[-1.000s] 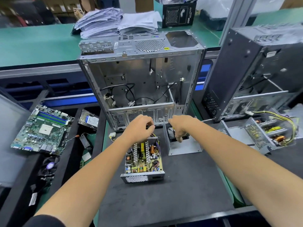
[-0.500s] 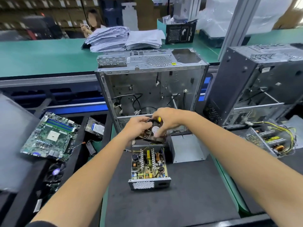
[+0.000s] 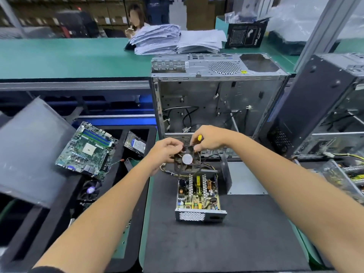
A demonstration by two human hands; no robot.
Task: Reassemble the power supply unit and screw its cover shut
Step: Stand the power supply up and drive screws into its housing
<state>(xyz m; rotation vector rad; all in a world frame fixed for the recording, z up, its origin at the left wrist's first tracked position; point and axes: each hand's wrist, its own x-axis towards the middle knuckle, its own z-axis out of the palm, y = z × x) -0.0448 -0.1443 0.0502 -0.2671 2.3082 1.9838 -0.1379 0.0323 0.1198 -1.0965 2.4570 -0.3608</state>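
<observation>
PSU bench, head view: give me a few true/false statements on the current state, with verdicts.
1. Both hands hold the black fan. True: left hand and right hand grip it above the open power supply.
2. The cover is already on the power supply. False: it lies beside it on the mat, board exposed.
3. The motherboard sits inside the computer case. False: it lies outside, to the case's left.
4. The right hand also holds something yellow. True.

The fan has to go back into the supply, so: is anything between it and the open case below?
Nothing visible. Both hands hold the fan just above the open case's far end; only its own wires hang there.
</observation>
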